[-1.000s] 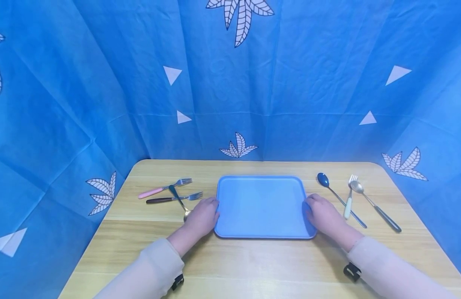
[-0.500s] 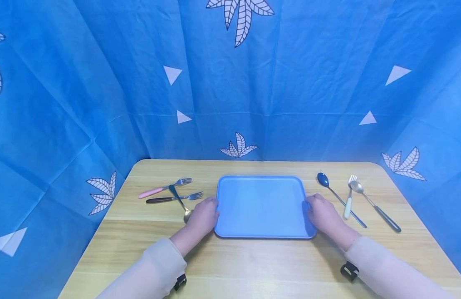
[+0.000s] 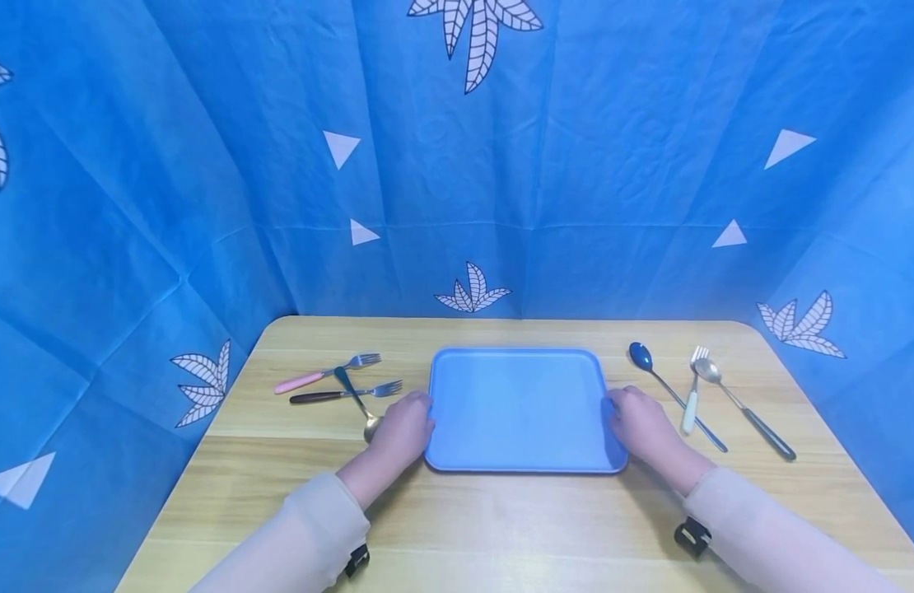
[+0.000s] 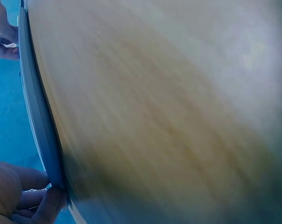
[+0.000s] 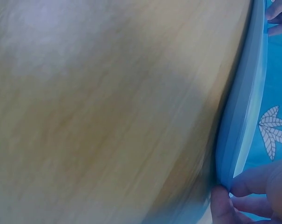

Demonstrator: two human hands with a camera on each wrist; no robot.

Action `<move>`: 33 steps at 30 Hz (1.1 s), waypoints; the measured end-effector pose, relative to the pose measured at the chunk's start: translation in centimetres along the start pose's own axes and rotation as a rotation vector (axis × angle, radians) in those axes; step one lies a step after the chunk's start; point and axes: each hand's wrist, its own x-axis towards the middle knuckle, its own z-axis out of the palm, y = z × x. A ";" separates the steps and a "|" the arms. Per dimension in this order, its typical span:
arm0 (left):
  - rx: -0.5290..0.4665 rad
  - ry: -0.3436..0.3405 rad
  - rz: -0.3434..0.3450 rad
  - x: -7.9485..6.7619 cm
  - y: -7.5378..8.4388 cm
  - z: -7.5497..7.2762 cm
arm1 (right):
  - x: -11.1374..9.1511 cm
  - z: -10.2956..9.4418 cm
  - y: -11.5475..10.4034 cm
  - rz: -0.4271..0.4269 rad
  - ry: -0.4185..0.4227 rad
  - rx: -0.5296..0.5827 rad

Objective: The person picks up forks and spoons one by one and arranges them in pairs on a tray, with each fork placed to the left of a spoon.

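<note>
A blue rectangular tray [image 3: 519, 412] lies flat in the middle of the wooden table. My left hand [image 3: 403, 428] grips its left edge; in the left wrist view, thumb and fingers [image 4: 46, 205] pinch the tray's rim [image 4: 40, 107] near a corner. On the opposite side my right hand [image 3: 644, 424] pinches the right edge, and the right wrist view shows its fingers [image 5: 252, 183] at the rim [image 5: 238, 121]. Close beside my left hand is a spoon [image 3: 356, 399] with a dark green handle and gold bowl, partly hidden by that hand.
Left of the tray lie a pink-handled fork [image 3: 309, 380] and a dark-handled fork [image 3: 327, 396], crossed by the green spoon. To the right are a dark blue spoon [image 3: 641, 356], a pale-handled fork [image 3: 690, 410] and a grey-handled spoon [image 3: 768, 432]. A blue curtain [image 3: 613, 165] hangs behind the table [image 3: 501, 527].
Both forearms have shifted very slightly inward since a second ago. The tray and cutlery have stayed in place, with both hands holding the tray throughout.
</note>
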 end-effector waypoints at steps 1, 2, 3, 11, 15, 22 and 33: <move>-0.002 -0.001 -0.002 0.0 0.0 0.0 | 0.0 0.0 0.0 0.001 -0.001 0.001; -0.003 -0.002 -0.004 0.0 0.0 0.0 | 0.0 0.0 0.0 0.001 -0.002 0.001; -0.003 -0.001 -0.003 -0.1 0.0 0.0 | 0.0 0.0 0.0 0.001 -0.004 0.003; -0.024 0.008 -0.001 -0.2 -0.1 0.0 | 0.0 -0.1 0.0 0.003 -0.005 0.009; -0.041 0.014 0.010 -0.4 -0.3 0.0 | 0.0 0.0 0.0 0.006 -0.002 0.011; -0.038 0.050 0.034 -0.6 -0.8 -0.7 | 0.0 0.0 0.1 0.000 0.006 0.003; -0.031 0.081 0.049 -0.4 -2.3 -2.8 | 0.0 0.1 0.2 -0.011 0.008 -0.013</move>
